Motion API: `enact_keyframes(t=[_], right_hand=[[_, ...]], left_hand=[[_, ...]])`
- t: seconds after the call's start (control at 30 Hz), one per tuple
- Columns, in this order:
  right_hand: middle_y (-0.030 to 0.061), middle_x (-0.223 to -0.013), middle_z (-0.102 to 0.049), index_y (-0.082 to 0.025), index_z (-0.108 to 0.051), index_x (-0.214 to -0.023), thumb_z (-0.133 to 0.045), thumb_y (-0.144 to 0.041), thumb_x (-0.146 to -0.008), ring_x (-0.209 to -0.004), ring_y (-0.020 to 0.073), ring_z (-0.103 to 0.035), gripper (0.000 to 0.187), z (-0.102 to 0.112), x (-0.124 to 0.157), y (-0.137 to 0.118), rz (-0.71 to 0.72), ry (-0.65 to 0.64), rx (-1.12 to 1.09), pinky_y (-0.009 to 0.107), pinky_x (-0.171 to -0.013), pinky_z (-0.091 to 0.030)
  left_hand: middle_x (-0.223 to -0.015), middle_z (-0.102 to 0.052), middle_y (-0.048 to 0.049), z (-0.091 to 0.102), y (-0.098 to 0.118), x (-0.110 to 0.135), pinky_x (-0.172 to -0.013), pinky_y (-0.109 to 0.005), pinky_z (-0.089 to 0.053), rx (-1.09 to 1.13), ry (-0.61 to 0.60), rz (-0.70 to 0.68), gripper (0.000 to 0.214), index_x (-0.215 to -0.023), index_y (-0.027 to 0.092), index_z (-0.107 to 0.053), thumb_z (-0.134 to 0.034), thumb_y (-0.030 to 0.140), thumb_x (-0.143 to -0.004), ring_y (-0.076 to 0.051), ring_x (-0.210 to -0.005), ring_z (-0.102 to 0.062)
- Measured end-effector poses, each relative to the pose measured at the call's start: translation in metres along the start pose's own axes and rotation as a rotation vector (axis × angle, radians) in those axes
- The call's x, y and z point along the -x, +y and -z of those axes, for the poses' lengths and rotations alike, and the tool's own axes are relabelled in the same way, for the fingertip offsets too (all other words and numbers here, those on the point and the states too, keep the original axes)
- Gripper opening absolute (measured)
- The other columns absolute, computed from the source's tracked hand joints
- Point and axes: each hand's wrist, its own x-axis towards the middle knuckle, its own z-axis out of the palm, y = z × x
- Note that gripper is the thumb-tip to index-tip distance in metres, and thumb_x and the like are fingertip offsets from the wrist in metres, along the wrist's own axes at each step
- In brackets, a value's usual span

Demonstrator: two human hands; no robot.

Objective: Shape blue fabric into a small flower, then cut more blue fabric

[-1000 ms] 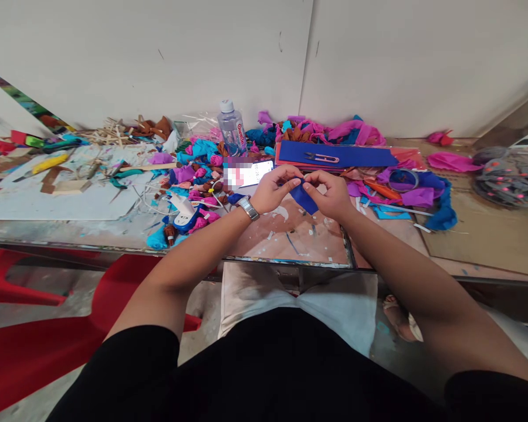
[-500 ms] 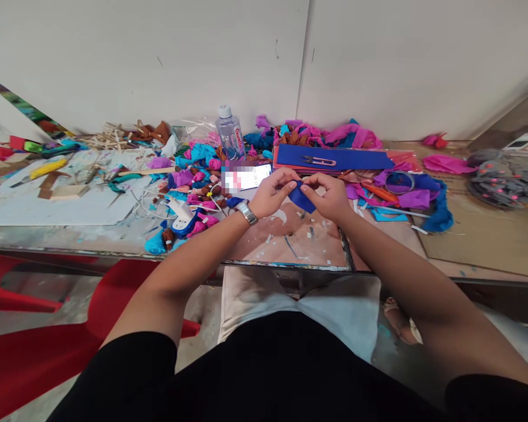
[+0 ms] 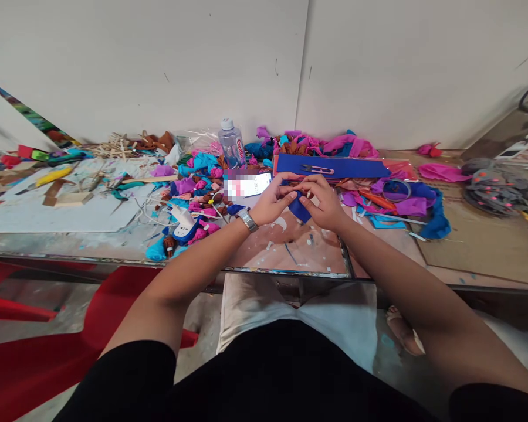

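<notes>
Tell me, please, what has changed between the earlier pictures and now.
The right hand has stretched its fingers further left, towards those of the left hand, so more of the top of the blue piece is covered. Both hands still hold it. The bottle, phone and snips stayed in place.

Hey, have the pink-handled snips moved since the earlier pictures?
No. The snips still lie on the blue strip, just right of the wall seam, as before; the whole view has shifted slightly.
</notes>
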Motion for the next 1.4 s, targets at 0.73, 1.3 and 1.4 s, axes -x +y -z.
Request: enact_keyframes(t=[0.73, 1.3, 1.4], right_hand=[[0.0098, -0.114, -0.072, -0.025, -0.064, -0.124, -0.047, -0.057, -0.108, -0.095, 0.0252, -0.068, 0.04, -0.0027, 0.0039, 0.0053, -0.086, 0.144, -0.004, 0.043, -0.089, -0.057], [0.0097, -0.107, -0.074, -0.025, -0.072, -0.124, -0.057, -0.054, -0.106, -0.097, 0.026, -0.07, 0.037, -0.0023, 0.0035, 0.0025, -0.016, 0.011, 0.061, 0.041, -0.086, -0.058], [0.0068, -0.104, -0.075, -0.027, -0.07, -0.125, -0.063, -0.056, -0.102, -0.091, 0.0242, -0.07, 0.037, -0.0037, 0.0044, 0.0039, -0.058, 0.081, 0.03, 0.04, -0.081, -0.059]], left_hand=[[-0.07, -0.059, 0.0004, 0.0084, -0.0009, -0.0017, -0.065, -0.028, -0.046, -0.02, 0.02, 0.325, 0.061, -0.074, 0.017, -0.061, -0.08, 0.075, -0.08, -0.01, -0.063, -0.055], [-0.104, -0.076, -0.007, 0.008, -0.0069, -0.0013, -0.083, -0.029, -0.051, -0.131, 0.067, 0.013, 0.054, -0.119, 0.019, -0.061, -0.086, 0.054, -0.086, -0.018, -0.098, -0.072], [-0.108, -0.077, -0.008, 0.0081, -0.0076, -0.0023, -0.084, -0.029, -0.051, -0.111, 0.082, -0.011, 0.051, -0.117, 0.019, -0.062, -0.084, 0.054, -0.088, -0.018, -0.099, -0.073]])
